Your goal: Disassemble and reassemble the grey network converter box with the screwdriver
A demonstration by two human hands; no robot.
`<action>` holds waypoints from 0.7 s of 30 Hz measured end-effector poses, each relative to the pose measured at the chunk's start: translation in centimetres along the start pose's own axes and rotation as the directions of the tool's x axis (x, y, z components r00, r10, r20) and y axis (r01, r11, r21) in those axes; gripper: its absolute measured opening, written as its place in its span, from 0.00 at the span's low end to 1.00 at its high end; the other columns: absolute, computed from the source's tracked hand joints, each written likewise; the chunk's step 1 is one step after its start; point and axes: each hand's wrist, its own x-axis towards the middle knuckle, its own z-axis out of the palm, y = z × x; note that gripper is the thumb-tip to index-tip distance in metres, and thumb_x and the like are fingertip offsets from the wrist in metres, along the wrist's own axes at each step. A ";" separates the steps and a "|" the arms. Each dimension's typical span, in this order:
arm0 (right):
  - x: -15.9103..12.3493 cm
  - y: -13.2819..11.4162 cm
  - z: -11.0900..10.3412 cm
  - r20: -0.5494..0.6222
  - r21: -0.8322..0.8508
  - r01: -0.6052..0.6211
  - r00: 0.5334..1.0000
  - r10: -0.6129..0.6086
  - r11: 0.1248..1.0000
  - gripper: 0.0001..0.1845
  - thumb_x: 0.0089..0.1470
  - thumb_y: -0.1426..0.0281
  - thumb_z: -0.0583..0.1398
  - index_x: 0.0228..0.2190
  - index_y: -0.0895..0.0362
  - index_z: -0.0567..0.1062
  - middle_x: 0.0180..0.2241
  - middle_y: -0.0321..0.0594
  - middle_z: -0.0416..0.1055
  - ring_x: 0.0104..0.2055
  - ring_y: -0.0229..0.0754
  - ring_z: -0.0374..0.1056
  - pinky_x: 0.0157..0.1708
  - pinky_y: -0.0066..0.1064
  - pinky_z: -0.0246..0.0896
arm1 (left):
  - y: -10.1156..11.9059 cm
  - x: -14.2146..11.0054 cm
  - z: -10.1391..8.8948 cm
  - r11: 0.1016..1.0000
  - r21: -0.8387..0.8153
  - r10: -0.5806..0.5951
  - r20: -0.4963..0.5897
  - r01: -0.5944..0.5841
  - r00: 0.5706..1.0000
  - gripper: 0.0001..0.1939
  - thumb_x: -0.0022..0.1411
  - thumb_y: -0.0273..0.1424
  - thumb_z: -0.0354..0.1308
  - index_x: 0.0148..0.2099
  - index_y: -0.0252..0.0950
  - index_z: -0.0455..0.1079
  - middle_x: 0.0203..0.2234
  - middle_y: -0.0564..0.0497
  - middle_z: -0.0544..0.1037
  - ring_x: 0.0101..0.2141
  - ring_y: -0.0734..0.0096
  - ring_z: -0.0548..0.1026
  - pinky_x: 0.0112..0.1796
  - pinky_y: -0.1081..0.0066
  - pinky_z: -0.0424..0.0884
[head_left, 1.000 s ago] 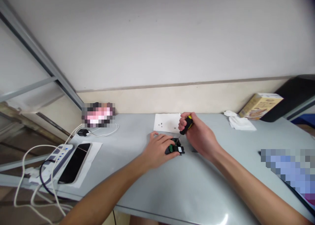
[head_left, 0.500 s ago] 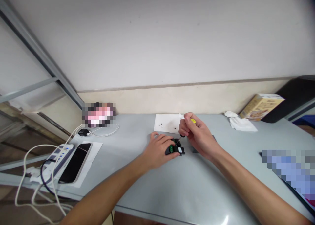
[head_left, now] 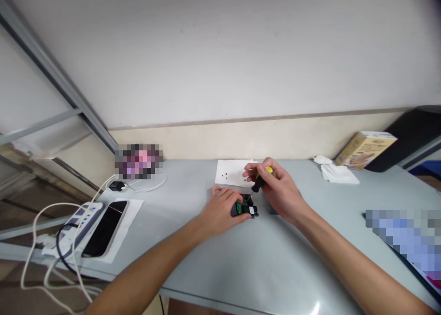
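Note:
My left hand (head_left: 220, 212) is closed around the left side of a small opened black electronic device (head_left: 251, 210), pressing it to the table. A green circuit board (head_left: 239, 207) shows inside it, partly covered by my fingers. In my right hand (head_left: 283, 193) is a screwdriver (head_left: 257, 185) with a black and yellow handle, pinched between thumb and fingers and tilted. Its thin shaft reaches down into the device; the very tip is too small to make out. Partly hidden under my right hand lies a dark flat piece (head_left: 272, 210).
Behind the device, a white paper sheet (head_left: 232, 169) holds several tiny dark parts. To the left lie a phone (head_left: 106, 227), a power strip (head_left: 77, 230) with looping cables and a black charger (head_left: 117, 186). Crumpled tissue (head_left: 339, 173) and a yellow box (head_left: 365, 149) are at the back right.
My right fingers closed tighter over the screwdriver handle, then loosened and spread, showing more of it now. The left hand and the device stay in place.

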 end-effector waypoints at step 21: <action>0.1 0.1 0.0 0.002 0.056 0.015 1.000 -0.015 0.998 0.20 0.56 0.52 0.68 0.26 0.53 0.73 0.33 0.38 0.69 0.36 0.42 0.64 0.39 0.34 0.62 | -0.3 -0.1 0.3 0.995 0.090 0.040 -0.014 -0.038 0.999 0.14 0.66 0.44 0.67 0.48 0.43 0.74 0.57 0.50 0.79 0.55 0.59 0.75 0.62 0.52 0.56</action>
